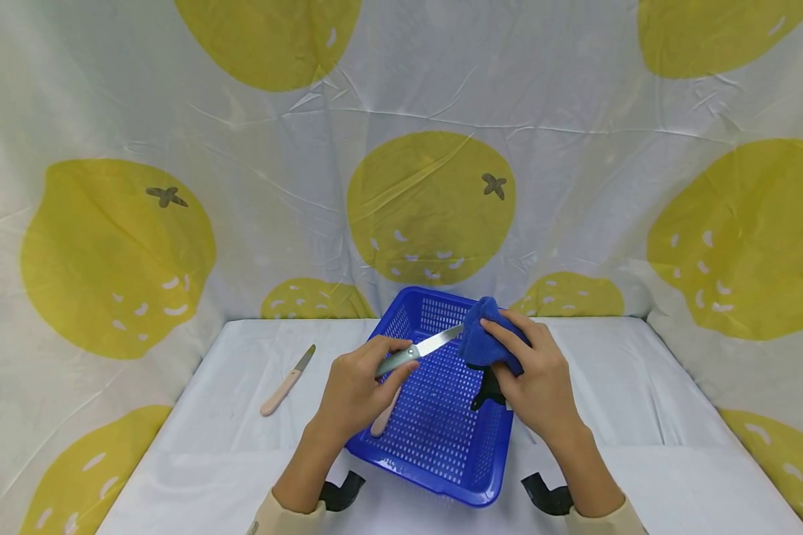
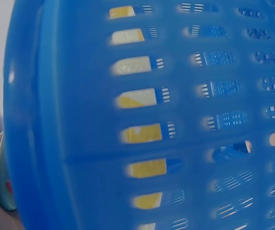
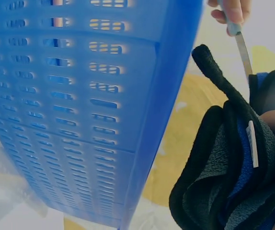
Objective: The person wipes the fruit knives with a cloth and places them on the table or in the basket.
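Note:
My left hand [image 1: 355, 390] pinches a small knife [image 1: 398, 360] by its grey-green handle, blade pointing right and slightly up. Bunched in my right hand [image 1: 540, 379] is a blue cloth [image 1: 485, 338], wrapped over the tip end of that blade. Its black edging and grey folds [image 3: 209, 167] hang loose in the right wrist view. Both hands are above a blue perforated basket [image 1: 435, 481]. Inside the basket, partly hidden by my left hand, lies a pink handle [image 1: 381, 423]. The basket wall fills most of the left wrist view, with the knife handle [image 2: 3, 184] at its edge.
A pink-handled knife [image 1: 286, 385] lies on the white-covered table [image 1: 201, 423], left of the basket, its blade pointing away. Behind the table hangs a white curtain [image 1: 562, 208] printed with yellow lemons. Black curved pieces [image 1: 343, 492] sit by both wrists.

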The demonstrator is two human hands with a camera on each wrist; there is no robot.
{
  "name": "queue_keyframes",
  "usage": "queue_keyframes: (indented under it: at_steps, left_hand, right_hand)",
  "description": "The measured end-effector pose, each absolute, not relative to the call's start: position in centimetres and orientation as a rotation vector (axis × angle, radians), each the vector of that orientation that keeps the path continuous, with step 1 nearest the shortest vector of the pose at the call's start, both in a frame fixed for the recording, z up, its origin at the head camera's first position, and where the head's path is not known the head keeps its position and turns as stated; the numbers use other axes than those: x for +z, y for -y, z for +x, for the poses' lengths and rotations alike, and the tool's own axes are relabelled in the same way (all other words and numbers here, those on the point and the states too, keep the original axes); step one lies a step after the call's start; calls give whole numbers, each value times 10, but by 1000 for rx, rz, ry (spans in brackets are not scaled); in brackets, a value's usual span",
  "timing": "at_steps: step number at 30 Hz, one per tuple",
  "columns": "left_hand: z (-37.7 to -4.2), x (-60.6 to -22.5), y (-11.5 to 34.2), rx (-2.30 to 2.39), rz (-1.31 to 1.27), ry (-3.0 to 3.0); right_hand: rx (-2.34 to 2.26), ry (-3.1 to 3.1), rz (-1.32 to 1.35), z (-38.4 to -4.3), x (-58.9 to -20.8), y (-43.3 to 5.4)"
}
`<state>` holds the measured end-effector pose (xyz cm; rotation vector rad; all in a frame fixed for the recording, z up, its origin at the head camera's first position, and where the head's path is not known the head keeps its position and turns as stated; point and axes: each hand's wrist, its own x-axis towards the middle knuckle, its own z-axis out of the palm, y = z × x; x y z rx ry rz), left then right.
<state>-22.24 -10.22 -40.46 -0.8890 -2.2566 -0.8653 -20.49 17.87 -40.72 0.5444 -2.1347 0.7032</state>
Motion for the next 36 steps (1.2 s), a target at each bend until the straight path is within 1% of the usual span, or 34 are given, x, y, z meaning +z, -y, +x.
queue_keyframes:
  at_steps: [11, 17, 24, 36]
  left_hand:
    - [-226, -409, 100, -880, -800, 2236]
    - [-225, -410, 99, -1000, -758, 2295]
    - [-224, -409, 97, -1061, -766, 2337]
    - [-222, -412, 92, -947, -859, 2293]
  right_hand:
    - [722, 2149, 541, -202, -404, -179]
    - [726, 2133, 574, -200, -405, -174]
    - [721, 2124, 664, -196, -405, -159]
    - [644, 2119, 790, -188, -410, -134]
